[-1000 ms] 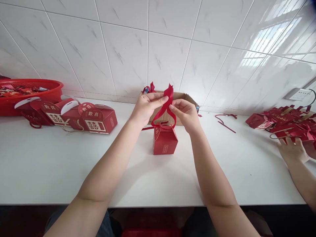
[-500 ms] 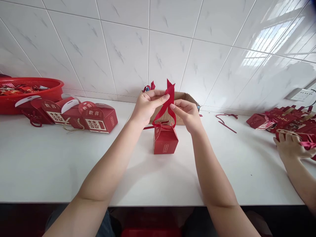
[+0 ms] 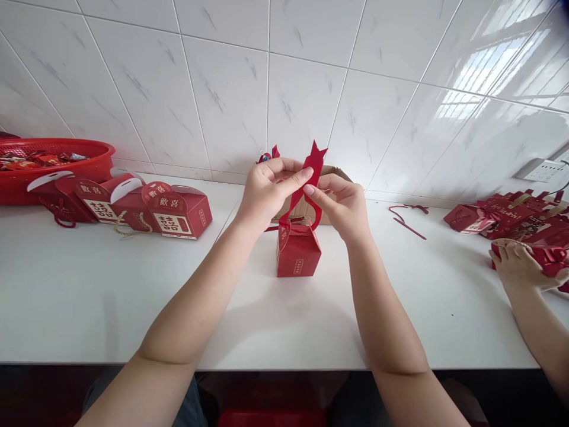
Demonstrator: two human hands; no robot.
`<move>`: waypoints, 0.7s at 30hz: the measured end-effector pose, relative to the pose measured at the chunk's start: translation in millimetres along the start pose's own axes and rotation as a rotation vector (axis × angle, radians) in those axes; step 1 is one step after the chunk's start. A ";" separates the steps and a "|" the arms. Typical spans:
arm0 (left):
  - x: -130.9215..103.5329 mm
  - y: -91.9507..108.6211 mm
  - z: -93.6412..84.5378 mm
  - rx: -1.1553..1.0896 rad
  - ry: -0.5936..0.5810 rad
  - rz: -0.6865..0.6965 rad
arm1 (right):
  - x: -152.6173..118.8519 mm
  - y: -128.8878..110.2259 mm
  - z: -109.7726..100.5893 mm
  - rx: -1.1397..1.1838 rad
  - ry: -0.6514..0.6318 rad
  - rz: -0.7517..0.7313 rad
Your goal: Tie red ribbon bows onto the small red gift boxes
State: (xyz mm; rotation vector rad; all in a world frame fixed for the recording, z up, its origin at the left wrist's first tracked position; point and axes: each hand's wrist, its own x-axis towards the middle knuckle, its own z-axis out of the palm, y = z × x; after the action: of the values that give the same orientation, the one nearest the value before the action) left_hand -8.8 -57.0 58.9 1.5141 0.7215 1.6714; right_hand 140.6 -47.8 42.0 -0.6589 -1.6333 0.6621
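Observation:
A small red gift box (image 3: 299,255) stands upright on the white table in front of me. From its top rises a red ribbon (image 3: 315,161), its notched ends pointing up. My left hand (image 3: 274,188) pinches the ribbon between thumb and fingers. Just to the right, my right hand (image 3: 340,204) also has thumb and fingers closed on the ribbon, a little lower. Both hands are above the box and close together. Behind them is a cardboard box (image 3: 326,217), partly hidden by my fingers.
Several red gift boxes (image 3: 195,216) sit at left, before a red basket (image 3: 89,151) of wrapped sweets. Ribbon scraps (image 3: 409,228) lie right of centre. At far right, a co-worker's hand (image 3: 518,267) rests on a red box near more red boxes (image 3: 502,213).
The ribbon's notched ends have swung to the right and tilted, both hands still pinching it. My right hand has shifted slightly right. The co-worker's hand and red box have moved a little.

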 end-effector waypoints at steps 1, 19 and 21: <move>-0.2 0.4 0.2 0.001 0.002 0.001 | -0.1 -1.3 0.0 -0.002 0.003 -0.003; 1.2 -1.9 -0.7 0.007 -0.003 -0.012 | -0.2 -0.5 -3.5 0.020 0.028 -0.025; 1.2 -1.6 -0.5 0.003 -0.004 -0.007 | -0.4 -1.3 -2.5 0.016 0.034 -0.026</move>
State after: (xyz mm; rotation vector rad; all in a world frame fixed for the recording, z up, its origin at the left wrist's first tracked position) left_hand -9.1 -55.1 58.2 1.5157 0.7269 1.6620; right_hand 143.0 -48.8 43.0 -0.6330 -1.6006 0.6411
